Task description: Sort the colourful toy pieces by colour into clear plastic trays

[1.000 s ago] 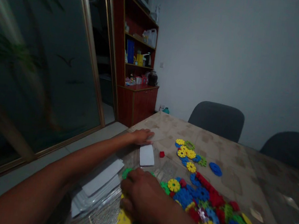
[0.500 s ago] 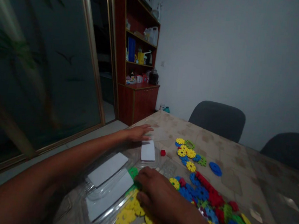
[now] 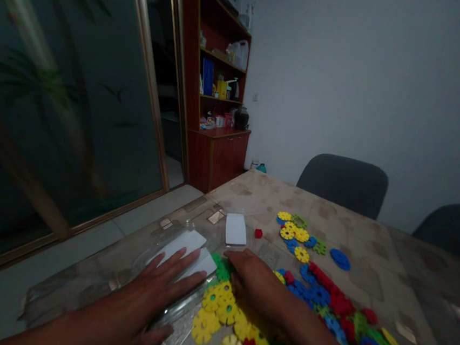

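Note:
My left hand [image 3: 153, 290] lies flat, fingers spread, on a clear plastic container [image 3: 131, 271] with white cards [image 3: 184, 247] in it at the table's near left. My right hand [image 3: 259, 286] rests palm down on a heap of flat plastic snowflake pieces [image 3: 323, 303], its fingertips by a green piece [image 3: 220, 269]. Yellow pieces [image 3: 220, 312] lie between the two hands. Whether the right fingers grip anything is hidden.
A separate white card [image 3: 236, 228] and a small red block [image 3: 258, 233] lie further out, with a small cluster of yellow, green and blue pieces [image 3: 297, 236]. Two grey chairs [image 3: 345, 181] stand behind the table [image 3: 387, 263]. A wooden shelf unit [image 3: 217, 90] is at the back left.
My left hand has drawn back from the far card to the near clear container and now lies on it. The right hand slid slightly forward; more yellow pieces show.

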Tool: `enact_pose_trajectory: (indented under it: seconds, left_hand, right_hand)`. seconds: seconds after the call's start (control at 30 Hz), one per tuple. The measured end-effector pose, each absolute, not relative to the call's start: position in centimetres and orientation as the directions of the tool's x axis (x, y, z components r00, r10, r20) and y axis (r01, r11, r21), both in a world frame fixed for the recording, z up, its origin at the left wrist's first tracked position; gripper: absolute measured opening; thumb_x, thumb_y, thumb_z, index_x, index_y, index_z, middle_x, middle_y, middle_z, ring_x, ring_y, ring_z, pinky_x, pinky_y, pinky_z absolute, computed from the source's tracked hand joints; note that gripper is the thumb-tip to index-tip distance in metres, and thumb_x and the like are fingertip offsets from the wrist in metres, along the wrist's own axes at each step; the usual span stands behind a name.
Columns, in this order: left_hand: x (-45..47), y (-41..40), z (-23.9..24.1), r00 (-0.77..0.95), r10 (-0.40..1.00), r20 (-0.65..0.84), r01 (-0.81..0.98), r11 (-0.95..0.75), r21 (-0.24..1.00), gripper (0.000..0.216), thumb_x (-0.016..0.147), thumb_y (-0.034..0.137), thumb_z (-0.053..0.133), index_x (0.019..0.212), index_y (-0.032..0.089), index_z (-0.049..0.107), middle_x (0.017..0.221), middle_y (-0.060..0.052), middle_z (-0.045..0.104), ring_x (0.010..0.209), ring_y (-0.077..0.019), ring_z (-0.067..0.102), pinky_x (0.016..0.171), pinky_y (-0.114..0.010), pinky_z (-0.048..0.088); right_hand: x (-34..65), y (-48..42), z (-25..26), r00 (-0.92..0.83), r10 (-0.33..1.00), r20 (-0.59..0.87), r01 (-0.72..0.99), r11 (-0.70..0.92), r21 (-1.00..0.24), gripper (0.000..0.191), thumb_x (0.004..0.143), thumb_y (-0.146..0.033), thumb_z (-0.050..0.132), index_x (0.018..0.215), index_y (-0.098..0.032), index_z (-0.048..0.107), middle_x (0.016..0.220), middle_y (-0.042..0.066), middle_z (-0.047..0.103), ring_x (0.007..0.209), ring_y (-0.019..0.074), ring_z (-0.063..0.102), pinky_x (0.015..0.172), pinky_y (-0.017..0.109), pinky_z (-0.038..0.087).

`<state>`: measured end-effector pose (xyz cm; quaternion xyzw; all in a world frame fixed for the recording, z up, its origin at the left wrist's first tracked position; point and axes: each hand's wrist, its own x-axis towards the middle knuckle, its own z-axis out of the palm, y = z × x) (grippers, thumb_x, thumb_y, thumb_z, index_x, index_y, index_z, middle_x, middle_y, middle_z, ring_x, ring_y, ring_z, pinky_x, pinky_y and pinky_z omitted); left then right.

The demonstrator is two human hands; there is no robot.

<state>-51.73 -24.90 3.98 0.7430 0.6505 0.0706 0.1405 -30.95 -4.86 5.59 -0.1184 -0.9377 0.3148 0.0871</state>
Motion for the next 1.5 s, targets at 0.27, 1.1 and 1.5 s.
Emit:
enact_pose_trajectory:
  seconds: [0.27, 1.1, 1.5]
  left_hand:
    - [-56.2, -22.6, 4.0, 0.127, 0.99, 0.052, 0.954, -0.137, 0.266, 0.064, 0.102, 0.032, 0.048, 0.161, 0.039, 0.023, 0.169, 0.0, 0.017, 0.152, -0.0346, 0.026, 0.121, -0.057, 0.03]
    - [-61.1, -15.6, 3.2, -0.112, 0.989, 0.095, 0.957, 0.081, 0.279, 0.08, 0.089, 0.054, 0.059, 0.156, 0.016, 0.036, 0.168, -0.017, 0.02, 0.149, -0.0411, 0.028, 0.12, -0.05, 0.029]
    - [-61.1, -25.7, 4.6, 0.078, 0.997, 0.028, 0.942, -0.083, 0.326, 0.1, 0.075, 0.06, 0.081, 0.156, 0.053, 0.023, 0.17, 0.001, 0.01, 0.147, -0.0473, 0.03, 0.11, -0.063, 0.042]
  right_hand:
    - [-31.1, -5.1, 5.6, -0.94, 0.338, 0.053, 0.281, 0.849, -0.447, 0.039, 0.089, -0.009, 0.05, 0.125, -0.016, 0.062, 0.127, 0.015, 0.066, 0.119, 0.0262, 0.058, 0.1, 0.036, 0.043]
    - [-31.2, 0.4, 7.3, -0.847, 0.525, -0.086, 0.532, 0.832, -0.157, 0.035, 0.089, -0.018, 0.064, 0.122, -0.006, 0.067, 0.129, 0.024, 0.065, 0.123, 0.0332, 0.058, 0.097, 0.038, 0.047]
    - [-25.7, 6.2, 8.0, -0.7, 0.708, -0.089, 0.714, 0.691, -0.113, 0.023, 0.1, -0.022, 0.053, 0.096, -0.016, 0.074, 0.097, 0.01, 0.075, 0.093, 0.0226, 0.07, 0.076, 0.031, 0.048]
